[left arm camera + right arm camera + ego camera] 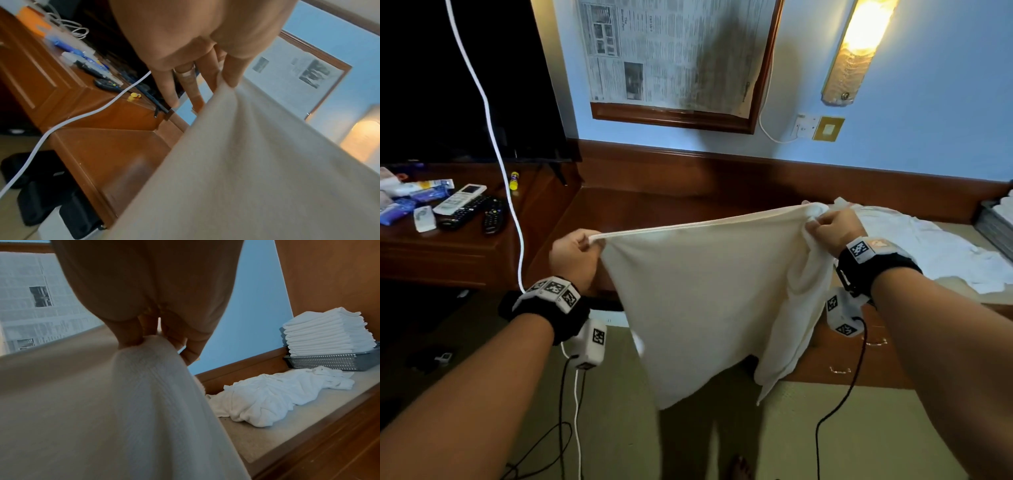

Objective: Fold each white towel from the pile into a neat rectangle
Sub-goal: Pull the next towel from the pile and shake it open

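A white towel (705, 294) hangs in the air in front of the wooden counter (654, 205), stretched by its top edge between both hands. My left hand (577, 255) pinches the left top corner; the left wrist view shows thumb and finger closed on the towel (257, 162) there. My right hand (828, 228) grips the bunched right corner, and in the right wrist view the towel (102, 402) gathers under those fingers. A pile of crumpled white towels (273, 394) lies on the counter to the right, also the pile (935, 246) in the head view.
A grey basket (337, 361) with a stack of folded white towels (327, 332) stands at the counter's far right. On the lower desk to the left lie remote controls (469, 209), packets and a yellow tube (514, 180). A white cable (493, 144) hangs down at left.
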Available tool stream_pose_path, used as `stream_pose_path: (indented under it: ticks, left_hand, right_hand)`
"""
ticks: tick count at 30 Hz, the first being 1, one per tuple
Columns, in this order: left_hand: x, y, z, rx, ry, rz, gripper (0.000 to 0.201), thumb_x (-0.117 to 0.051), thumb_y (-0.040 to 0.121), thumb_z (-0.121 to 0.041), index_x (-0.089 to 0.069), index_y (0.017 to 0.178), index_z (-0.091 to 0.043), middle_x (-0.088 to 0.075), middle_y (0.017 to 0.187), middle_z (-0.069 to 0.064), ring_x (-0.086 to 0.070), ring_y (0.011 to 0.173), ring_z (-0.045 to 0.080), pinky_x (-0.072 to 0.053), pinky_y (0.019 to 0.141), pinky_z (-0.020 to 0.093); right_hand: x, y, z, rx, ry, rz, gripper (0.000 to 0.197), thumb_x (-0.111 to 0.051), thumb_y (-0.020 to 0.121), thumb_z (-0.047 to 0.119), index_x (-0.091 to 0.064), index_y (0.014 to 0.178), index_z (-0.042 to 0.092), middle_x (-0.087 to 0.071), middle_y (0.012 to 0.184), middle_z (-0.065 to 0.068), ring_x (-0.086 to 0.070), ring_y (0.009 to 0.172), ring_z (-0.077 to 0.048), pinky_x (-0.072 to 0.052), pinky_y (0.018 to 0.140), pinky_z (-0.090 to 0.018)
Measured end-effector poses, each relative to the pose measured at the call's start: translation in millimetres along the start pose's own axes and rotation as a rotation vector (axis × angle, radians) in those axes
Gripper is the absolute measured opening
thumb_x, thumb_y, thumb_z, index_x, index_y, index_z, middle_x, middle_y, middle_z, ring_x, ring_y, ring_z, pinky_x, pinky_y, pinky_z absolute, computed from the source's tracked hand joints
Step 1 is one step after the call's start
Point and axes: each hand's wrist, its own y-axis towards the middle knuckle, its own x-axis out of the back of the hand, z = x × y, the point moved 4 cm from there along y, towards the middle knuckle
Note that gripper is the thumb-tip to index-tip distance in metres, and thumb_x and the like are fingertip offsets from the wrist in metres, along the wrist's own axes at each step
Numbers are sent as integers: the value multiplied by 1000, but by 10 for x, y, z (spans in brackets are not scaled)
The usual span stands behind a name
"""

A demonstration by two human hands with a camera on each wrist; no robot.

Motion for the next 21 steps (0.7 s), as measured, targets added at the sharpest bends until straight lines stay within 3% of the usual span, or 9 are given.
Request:
stream_pose_path:
  ticks: [4,8,11,14,17,21]
  left_hand:
    - [-4,149,-22,52,4,-60,17,-58,100,-19,-71,104,-8,-62,91,5,-57,87,20,-36,69,21]
    - [11,300,173,160,91,-75,25,-56,98,-23,-71,107,-5,-67,96,13,-62,93,27,-48,85,34]
    - [134,359,396,277,320,-34,30,-53,99,-23,-70,118,-7,-67,118,23,-61,112,41,-47,95,42]
    - [305,354,669,451,421,-50,31,-52,98,-15,-68,123,-6,-64,126,25,-58,119,44,-45,102,46]
    - [482,343,859,560,369,-102,31,-49,97,-16,-69,120,-13,-69,116,22,-67,101,43,-55,89,48]
    - [610,332,889,663,182,-218,26,-43,97,-28,-66,100,-17,-72,82,15,-70,61,35,-61,64,48]
  right_hand:
    - [-202,-104,-98,46,88,92,27,-63,95,24,-73,98,-1,-69,93,-18,-62,84,-27,-50,81,-40]
    - [-361,-117,-349,23,117,56,16,-61,96,20,-65,88,6,-62,90,-16,-58,86,-28,-51,85,-43]
    - [-409,-133,-670,-41,27,-20,19,-59,96,16,-66,91,-1,-61,88,-19,-60,89,-36,-45,75,-36]
    - [-460,-207,-962,-127,-30,-107,15,-60,92,9,-69,96,-2,-66,98,-26,-61,96,-40,-45,79,-37]
    - [-554,-262,-1148,-245,33,-131,18,-60,91,8,-71,103,0,-65,107,-26,-61,101,-41,-47,83,-38]
    - [-656,-288,-1217,-387,230,-165,22,-57,89,23,-70,94,6,-70,90,-19,-67,86,-37,-55,80,-38]
